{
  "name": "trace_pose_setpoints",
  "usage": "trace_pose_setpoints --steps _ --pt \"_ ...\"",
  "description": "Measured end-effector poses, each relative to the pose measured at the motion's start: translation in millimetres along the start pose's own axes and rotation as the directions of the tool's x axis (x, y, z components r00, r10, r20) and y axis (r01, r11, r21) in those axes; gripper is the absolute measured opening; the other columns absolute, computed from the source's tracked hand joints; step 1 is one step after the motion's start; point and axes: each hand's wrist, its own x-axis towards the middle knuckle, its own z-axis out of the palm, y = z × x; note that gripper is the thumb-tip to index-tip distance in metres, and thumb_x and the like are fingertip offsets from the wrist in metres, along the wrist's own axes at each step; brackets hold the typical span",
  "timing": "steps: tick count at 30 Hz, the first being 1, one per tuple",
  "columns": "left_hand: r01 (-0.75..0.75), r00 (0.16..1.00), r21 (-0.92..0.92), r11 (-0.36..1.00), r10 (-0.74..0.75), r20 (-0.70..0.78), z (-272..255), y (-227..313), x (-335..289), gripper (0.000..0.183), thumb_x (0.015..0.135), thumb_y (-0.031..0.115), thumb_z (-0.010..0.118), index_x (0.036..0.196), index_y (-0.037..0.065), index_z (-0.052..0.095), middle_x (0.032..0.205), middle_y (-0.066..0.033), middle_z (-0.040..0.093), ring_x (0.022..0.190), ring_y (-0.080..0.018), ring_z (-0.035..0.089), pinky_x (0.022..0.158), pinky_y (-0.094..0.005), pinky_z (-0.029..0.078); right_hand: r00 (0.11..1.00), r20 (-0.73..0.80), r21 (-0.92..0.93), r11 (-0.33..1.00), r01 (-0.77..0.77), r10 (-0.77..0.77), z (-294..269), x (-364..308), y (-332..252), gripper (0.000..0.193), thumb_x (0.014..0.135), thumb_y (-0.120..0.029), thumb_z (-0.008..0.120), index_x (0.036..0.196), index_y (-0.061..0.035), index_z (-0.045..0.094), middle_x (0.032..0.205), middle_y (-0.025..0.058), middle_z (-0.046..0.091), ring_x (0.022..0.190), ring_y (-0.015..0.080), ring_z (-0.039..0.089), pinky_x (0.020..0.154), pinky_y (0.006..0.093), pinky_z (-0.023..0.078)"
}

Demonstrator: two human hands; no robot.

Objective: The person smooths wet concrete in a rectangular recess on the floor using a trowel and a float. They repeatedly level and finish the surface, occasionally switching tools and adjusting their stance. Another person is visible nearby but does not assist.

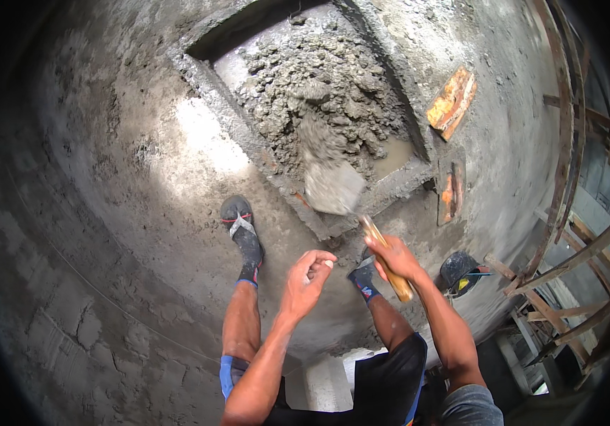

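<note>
My right hand (397,257) is wrapped round the wooden handle of a trowel (335,187). Its grey blade, smeared by motion, lies over the near end of a mixing trough (241,121), at the edge of the wet mortar (326,85). Lumpy grey mortar fills much of that trough, and some blurred mortar shows just beyond the blade. My left hand (306,280) is in the air left of the handle, apart from it. Its fingers are curled in, with a pale spot at the tips; whatever they hold, if anything, is hidden.
Two mortar-stained blocks with orange patches (452,103) lie right of the trough. A dark bucket (459,272) with things inside stands beyond my right foot. Wooden framing (567,263) rises along the right side. My feet in sandals (237,213) stand on rough concrete near the trough.
</note>
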Motion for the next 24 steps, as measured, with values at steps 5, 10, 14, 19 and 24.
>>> trace_pose_setpoints --steps 5,10,14,19,24 --pt "0.004 1.000 -0.001 1.000 -0.004 0.018 -11.1 9.5 -0.6 0.019 0.096 0.018 0.061 0.106 0.004 0.068 0.101 -0.0031 0.065 0.086 -0.0123 0.057 0.080 -0.0273 0.047 0.919 -0.387 -0.604 0.773 -0.195 -0.071 -1.4 -35.6 19.4 0.055 0.092 -0.050 0.065 0.099 0.0045 0.064 0.067 0.0230 0.066 0.060 0.0384 0.067 0.058 0.0457 0.052" --pt "0.005 1.000 -0.010 1.000 -0.005 0.030 -22.0 15.0 3.4 0.019 0.096 0.018 0.061 0.107 0.004 0.068 0.101 -0.0038 0.064 0.088 -0.0130 0.058 0.080 -0.0271 0.047 0.879 -0.413 -0.558 0.829 -0.037 -0.238 43.5 94.2 -22.4 0.057 0.091 -0.049 0.063 0.108 0.0048 0.067 0.094 0.0324 0.068 0.095 0.0482 0.067 0.080 0.0522 0.052" --pt "0.080 0.995 0.006 0.997 -0.080 0.057 -17.9 11.2 2.1 0.019 0.097 0.018 0.061 0.107 0.004 0.068 0.100 -0.0043 0.064 0.089 -0.0130 0.059 0.081 -0.0271 0.047 0.913 -0.379 -0.498 0.865 -0.065 -0.150 46.9 129.1 -20.8 0.054 0.089 -0.044 0.064 0.109 0.0064 0.066 0.095 0.0336 0.067 0.096 0.0501 0.065 0.082 0.0526 0.052" --pt "0.050 0.998 0.093 0.994 -0.054 0.040 -9.0 3.2 -2.5 0.019 0.096 0.018 0.061 0.106 0.004 0.069 0.098 -0.0038 0.064 0.087 -0.0122 0.059 0.080 -0.0274 0.048 0.979 -0.168 -0.178 0.981 0.083 -0.113 27.5 98.8 -30.7 0.031 0.084 -0.026 0.073 0.089 0.0012 0.059 0.070 0.0162 0.065 0.053 0.0244 0.064 0.049 0.0391 0.051" --pt "0.035 0.999 0.095 0.995 -0.037 0.027 -5.4 -3.3 2.2 0.017 0.096 0.018 0.061 0.105 0.004 0.069 0.095 -0.0024 0.063 0.083 -0.0106 0.058 0.079 -0.0273 0.048 0.964 0.264 0.366 0.922 -0.128 0.029 1.6 66.2 -44.4 0.023 0.092 -0.021 0.067 0.086 -0.0081 0.050 0.056 0.0002 0.047 0.039 0.0095 0.046 0.036 0.0275 0.042"
